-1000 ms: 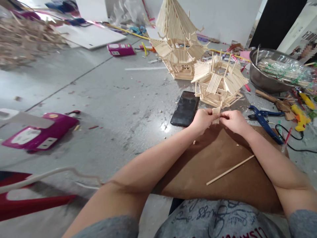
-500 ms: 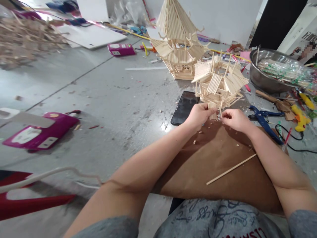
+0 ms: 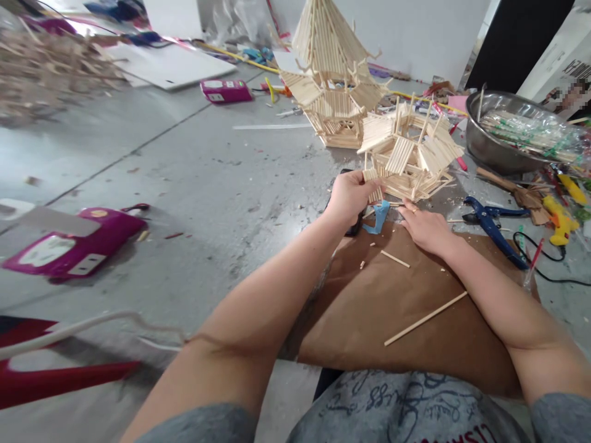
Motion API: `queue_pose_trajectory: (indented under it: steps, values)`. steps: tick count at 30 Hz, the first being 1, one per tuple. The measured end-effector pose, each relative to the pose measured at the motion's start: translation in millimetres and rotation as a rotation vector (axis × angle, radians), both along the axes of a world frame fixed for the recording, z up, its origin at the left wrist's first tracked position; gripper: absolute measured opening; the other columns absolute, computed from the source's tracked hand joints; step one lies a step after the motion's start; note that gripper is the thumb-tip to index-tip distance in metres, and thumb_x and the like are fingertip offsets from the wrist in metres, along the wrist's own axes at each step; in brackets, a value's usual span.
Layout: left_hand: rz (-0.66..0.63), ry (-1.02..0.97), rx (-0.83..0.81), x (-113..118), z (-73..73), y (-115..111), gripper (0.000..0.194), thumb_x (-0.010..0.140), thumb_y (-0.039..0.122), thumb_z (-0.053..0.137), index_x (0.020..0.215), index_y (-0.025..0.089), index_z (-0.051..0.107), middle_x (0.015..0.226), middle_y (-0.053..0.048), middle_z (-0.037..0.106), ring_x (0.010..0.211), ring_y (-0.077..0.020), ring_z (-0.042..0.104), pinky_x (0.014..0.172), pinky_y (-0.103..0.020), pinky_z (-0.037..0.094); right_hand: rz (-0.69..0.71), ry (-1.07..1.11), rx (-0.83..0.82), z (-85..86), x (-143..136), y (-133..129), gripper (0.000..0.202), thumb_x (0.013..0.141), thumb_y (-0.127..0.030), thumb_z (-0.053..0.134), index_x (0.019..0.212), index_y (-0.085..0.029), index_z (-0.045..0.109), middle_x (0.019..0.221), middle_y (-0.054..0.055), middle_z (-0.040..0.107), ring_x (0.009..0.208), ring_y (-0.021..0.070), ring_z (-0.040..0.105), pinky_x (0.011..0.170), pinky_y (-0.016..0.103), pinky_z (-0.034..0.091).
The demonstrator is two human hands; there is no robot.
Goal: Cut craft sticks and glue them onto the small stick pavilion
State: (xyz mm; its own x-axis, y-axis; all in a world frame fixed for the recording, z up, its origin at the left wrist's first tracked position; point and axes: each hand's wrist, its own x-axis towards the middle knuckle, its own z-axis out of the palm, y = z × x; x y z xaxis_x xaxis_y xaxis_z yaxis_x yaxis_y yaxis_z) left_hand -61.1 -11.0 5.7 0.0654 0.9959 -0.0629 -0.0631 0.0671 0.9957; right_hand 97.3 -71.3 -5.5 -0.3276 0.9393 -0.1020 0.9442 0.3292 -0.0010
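My left hand is closed on a small panel of wooden sticks, held over the dark phone. Fingers spread, my right hand reaches to small sticks at the top edge of the brown board; whether it grips one is unclear. Between the hands lies a blue piece. A short stick and a longer stick rest on the board. Just beyond the hands stands a low stick structure, with a taller stick tower behind it.
A metal bowl of wrapped sticks stands at the back right. Blue cutters and a yellow glue gun lie to the right. Two purple power strips are on the left side. Scraps litter the floor.
My left hand has moved left with the stick panel. My right hand has shifted slightly left and spread its fingers. The blue piece and a short stick on the board are now exposed.
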Motion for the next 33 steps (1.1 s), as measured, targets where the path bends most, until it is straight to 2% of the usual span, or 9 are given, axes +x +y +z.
queue_pose_trajectory:
  steps: [4,7,10,18,26,30,33]
  values:
    - [0.017,0.007,-0.022,-3.5,1.8,3.5,0.008,0.065,0.019,0.058,0.063,0.012,0.057,0.057,0.000,0.059,0.047,-0.0084,0.052,0.047,-0.021,0.042,-0.008,-0.014,0.003,-0.5,0.4,0.8,0.039,0.089,-0.025,0.021,0.122,-0.022,0.041,0.137,0.009,0.037,0.099,0.0223,0.057,0.076,0.037,0.045]
    - [0.010,0.012,-0.029,-3.1,1.3,3.2,0.007,0.065,0.018,0.058,0.062,0.012,0.057,0.056,0.000,0.058,0.046,-0.0078,0.051,0.047,-0.021,0.042,-0.031,-0.002,0.038,0.0,1.7,1.1,0.037,0.088,-0.021,0.022,0.118,-0.022,0.043,0.125,0.008,0.051,0.098,0.0211,0.058,0.073,0.033,0.045]
    - [-0.010,0.013,-0.032,-1.7,0.9,1.9,0.007,0.065,0.017,0.058,0.061,0.011,0.057,0.054,0.000,0.058,0.045,-0.0079,0.051,0.046,-0.020,0.041,-0.072,-0.011,0.091,-0.4,-0.2,2.4,0.034,0.088,-0.020,0.025,0.113,-0.021,0.047,0.114,0.010,0.057,0.093,0.0214,0.059,0.069,0.030,0.044]
    - [-0.095,-0.001,-0.081,1.4,1.0,-2.3,0.004,0.066,0.014,0.058,0.063,0.012,0.058,0.055,0.000,0.059,0.044,-0.0082,0.051,0.045,-0.020,0.040,-0.176,-0.089,0.111,-2.1,-5.1,6.5,0.032,0.088,-0.022,0.025,0.099,-0.016,0.054,0.098,0.014,0.062,0.082,0.0215,0.061,0.065,0.030,0.045]
    - [-0.133,-0.018,-0.174,7.9,-8.3,-8.9,0.007,0.064,0.017,0.062,0.064,0.013,0.057,0.054,0.000,0.060,0.045,-0.0089,0.053,0.044,-0.020,0.041,-0.197,-0.037,0.128,0.0,-2.5,2.1,0.031,0.087,-0.025,0.028,0.095,-0.014,0.056,0.092,0.014,0.064,0.081,0.0223,0.062,0.066,0.030,0.043]
    - [-0.134,-0.086,-0.239,12.6,-10.7,-16.9,0.009,0.064,0.019,0.063,0.064,0.013,0.057,0.054,0.000,0.060,0.044,-0.0084,0.053,0.045,-0.020,0.041,-0.258,0.024,0.161,6.1,0.2,-8.7,0.027,0.085,-0.026,0.033,0.088,-0.017,0.058,0.085,0.010,0.066,0.076,0.0214,0.062,0.063,0.029,0.041]
    - [-0.131,-0.131,-0.263,16.8,-11.0,-22.1,0.009,0.064,0.018,0.064,0.065,0.012,0.058,0.054,0.000,0.060,0.044,-0.0083,0.053,0.045,-0.020,0.042,-0.338,0.148,0.189,9.0,0.9,-11.9,0.022,0.081,-0.026,0.040,0.084,-0.019,0.061,0.081,0.007,0.067,0.076,0.0210,0.062,0.064,0.028,0.040]
